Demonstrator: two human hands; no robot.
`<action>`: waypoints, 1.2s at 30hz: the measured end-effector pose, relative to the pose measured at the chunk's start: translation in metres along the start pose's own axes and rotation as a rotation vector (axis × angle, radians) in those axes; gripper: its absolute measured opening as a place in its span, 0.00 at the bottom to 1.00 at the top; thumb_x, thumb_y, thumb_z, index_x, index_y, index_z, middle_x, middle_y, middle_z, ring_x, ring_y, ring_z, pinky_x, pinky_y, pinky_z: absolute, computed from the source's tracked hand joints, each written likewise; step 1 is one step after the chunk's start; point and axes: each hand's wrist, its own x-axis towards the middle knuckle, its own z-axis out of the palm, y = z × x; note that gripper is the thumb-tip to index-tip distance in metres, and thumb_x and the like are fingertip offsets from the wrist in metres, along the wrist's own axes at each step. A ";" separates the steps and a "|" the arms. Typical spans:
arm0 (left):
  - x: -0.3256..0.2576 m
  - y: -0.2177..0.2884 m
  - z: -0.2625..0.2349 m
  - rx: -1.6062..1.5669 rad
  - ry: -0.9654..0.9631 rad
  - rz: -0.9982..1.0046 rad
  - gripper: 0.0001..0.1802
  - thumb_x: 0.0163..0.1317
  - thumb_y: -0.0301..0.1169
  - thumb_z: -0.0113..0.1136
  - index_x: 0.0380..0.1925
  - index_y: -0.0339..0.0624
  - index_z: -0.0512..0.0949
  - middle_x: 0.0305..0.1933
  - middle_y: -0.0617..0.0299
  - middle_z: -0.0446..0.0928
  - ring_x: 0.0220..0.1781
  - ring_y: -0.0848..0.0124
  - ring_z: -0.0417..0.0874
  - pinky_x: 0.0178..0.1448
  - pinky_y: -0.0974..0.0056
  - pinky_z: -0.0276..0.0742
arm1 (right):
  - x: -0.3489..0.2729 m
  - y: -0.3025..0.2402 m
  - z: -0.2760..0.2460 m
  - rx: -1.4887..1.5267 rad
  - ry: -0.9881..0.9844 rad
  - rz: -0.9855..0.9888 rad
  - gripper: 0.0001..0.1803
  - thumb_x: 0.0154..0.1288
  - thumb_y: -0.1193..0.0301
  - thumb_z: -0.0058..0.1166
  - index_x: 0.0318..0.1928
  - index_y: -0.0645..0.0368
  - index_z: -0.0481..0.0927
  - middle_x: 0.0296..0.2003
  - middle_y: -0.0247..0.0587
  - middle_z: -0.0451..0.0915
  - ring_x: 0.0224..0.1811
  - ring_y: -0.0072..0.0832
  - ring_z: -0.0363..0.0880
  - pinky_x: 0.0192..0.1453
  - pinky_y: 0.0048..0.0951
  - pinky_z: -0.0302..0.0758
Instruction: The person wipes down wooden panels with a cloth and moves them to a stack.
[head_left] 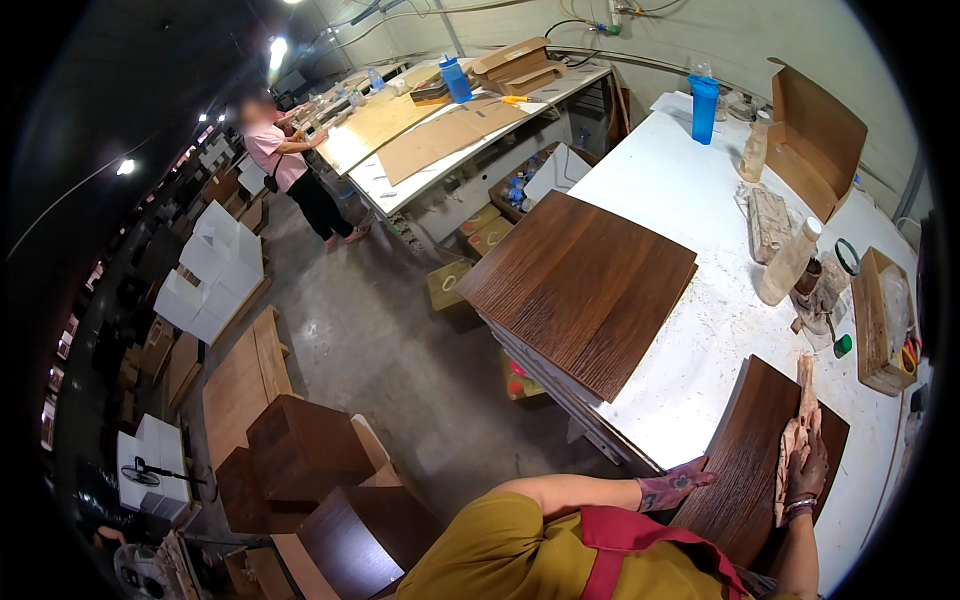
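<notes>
A dark brown wood-grain board [735, 440] lies on the white table just before me. My right hand [806, 472], in a thin dark glove, presses a crumpled, stained tan rag [790, 455] against the board's right part, its fingers bent over the cloth. At the board's left edge is my left hand [680, 487], covered by a patterned purple glove or cuff. Its visible fingers are apart and touch the edge, with nothing seen in them. Farther off, a stack of similar brown boards [590, 285] stands at the table's left side.
Cloudy plastic bottles [790, 262], a blue cup [704, 110], an open cardboard box [815, 140] and a wooden tray [880, 320] line the table's right side. A green cap [843, 346] lies near the rag. Brown panels [305, 450] stand on the floor at left. Another person [280, 155] works at the far table.
</notes>
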 end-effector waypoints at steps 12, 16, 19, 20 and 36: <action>-0.001 0.002 0.000 0.016 -0.004 -0.006 0.53 0.60 0.45 0.64 0.71 0.29 0.41 0.75 0.49 0.48 0.76 0.64 0.49 0.75 0.64 0.44 | -0.001 -0.003 -0.003 0.026 0.008 0.003 0.34 0.63 0.52 0.49 0.65 0.57 0.67 0.61 0.53 0.69 0.63 0.50 0.65 0.67 0.45 0.61; -0.001 0.003 0.002 0.013 -0.005 -0.001 0.53 0.60 0.45 0.64 0.71 0.29 0.41 0.75 0.48 0.47 0.76 0.63 0.49 0.76 0.64 0.44 | 0.001 -0.013 -0.006 0.208 0.093 -0.026 0.35 0.62 0.51 0.50 0.65 0.58 0.67 0.58 0.53 0.70 0.61 0.49 0.67 0.65 0.43 0.64; -0.001 0.003 0.002 0.015 -0.003 0.000 0.53 0.60 0.45 0.64 0.71 0.29 0.40 0.75 0.48 0.47 0.76 0.63 0.48 0.76 0.64 0.44 | 0.001 -0.010 -0.006 0.162 0.077 -0.025 0.35 0.62 0.51 0.51 0.64 0.58 0.67 0.56 0.52 0.72 0.59 0.49 0.69 0.63 0.42 0.65; -0.001 0.003 0.002 0.015 -0.005 -0.001 0.53 0.60 0.45 0.64 0.71 0.29 0.40 0.75 0.48 0.47 0.76 0.63 0.48 0.76 0.64 0.44 | 0.002 -0.008 -0.006 0.137 0.061 -0.025 0.35 0.62 0.51 0.50 0.64 0.58 0.68 0.55 0.52 0.72 0.58 0.49 0.69 0.62 0.43 0.66; -0.001 0.003 0.004 0.023 0.000 -0.001 0.55 0.60 0.45 0.64 0.71 0.27 0.39 0.76 0.45 0.43 0.77 0.61 0.46 0.77 0.63 0.42 | 0.001 -0.005 -0.002 0.084 0.063 -0.012 0.30 0.61 0.54 0.50 0.59 0.59 0.72 0.50 0.49 0.72 0.55 0.48 0.70 0.60 0.43 0.66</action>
